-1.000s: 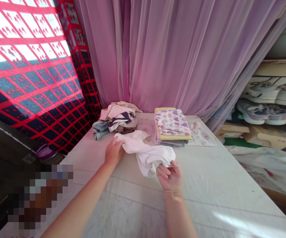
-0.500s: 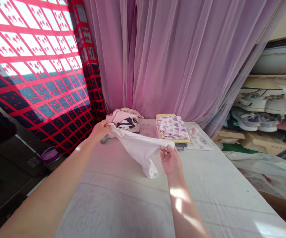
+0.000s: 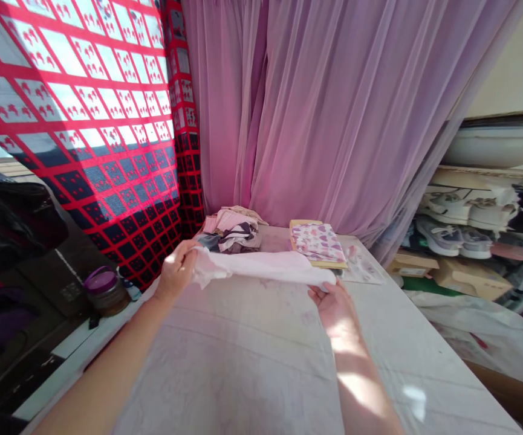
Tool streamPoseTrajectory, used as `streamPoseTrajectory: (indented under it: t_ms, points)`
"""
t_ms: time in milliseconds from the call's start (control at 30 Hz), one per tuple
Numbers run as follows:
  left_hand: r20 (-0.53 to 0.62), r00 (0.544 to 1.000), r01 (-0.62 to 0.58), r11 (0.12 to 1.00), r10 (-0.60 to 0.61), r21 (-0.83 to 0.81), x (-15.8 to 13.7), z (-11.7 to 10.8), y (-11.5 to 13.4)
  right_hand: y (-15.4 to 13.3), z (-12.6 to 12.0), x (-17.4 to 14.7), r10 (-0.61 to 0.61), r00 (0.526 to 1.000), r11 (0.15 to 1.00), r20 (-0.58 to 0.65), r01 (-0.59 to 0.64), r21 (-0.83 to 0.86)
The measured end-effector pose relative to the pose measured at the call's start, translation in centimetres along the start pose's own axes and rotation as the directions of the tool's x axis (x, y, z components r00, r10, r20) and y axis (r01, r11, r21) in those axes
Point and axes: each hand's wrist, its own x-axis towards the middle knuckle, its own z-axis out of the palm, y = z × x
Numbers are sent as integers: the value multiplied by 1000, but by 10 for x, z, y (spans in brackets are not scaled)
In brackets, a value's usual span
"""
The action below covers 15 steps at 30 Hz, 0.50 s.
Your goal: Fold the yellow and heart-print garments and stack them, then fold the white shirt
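A white piece of clothing [image 3: 265,267] is stretched level between my two hands, above the pale covered table [image 3: 243,356]. My left hand [image 3: 178,270] is closed on its bunched left end. At the other end, my right hand [image 3: 334,304] pinches the narrow tip between thumb and fingers. What kind of garment it is, I cannot make out. Just behind the cloth lies a loose heap of clothes [image 3: 236,228], pink, striped and dark. Further right sits a stack of folded clothes, with a heart-patterned garment [image 3: 318,241] on top of a yellow one.
Purple curtains [image 3: 324,121] hang behind the table, and a red-and-dark checked cloth [image 3: 125,157] hangs at the left. A jar with a purple lid [image 3: 102,287] stands beside the table's left edge. Shelves with shoes [image 3: 454,235] and cardboard boxes [image 3: 472,275] are on the right.
The white garment's drooping lower part has come up, and it now runs nearly straight between my hands. My right hand has moved right and slightly nearer; the view has shifted a little.
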Motion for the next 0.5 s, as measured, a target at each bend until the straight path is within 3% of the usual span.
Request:
streamPoseTrajectory:
  t_ms: [67, 133, 233, 333, 500]
  points:
    - [167, 986, 26, 1000, -25, -1, -41, 5, -18, 17, -34, -19, 95, 995, 994, -24, -97, -57]
    - [346, 934, 93, 995, -94, 19, -79, 11, -33, 29, -61, -37, 153, 985, 980, -75, -161, -114]
    - [506, 843, 167, 983, -183, 78, -120, 20, -46, 34, -83, -59, 144, 981, 959, -128, -171, -224]
    - [583, 769, 206, 965, -261, 160, -136, 22, -47, 30, -92, -71, 102, 989, 920, -102, -133, -368]
    - [698, 657, 186, 959, -283, 214, -132, 16, -37, 15, -99, -76, 61, 998, 812, -12, -56, -581]
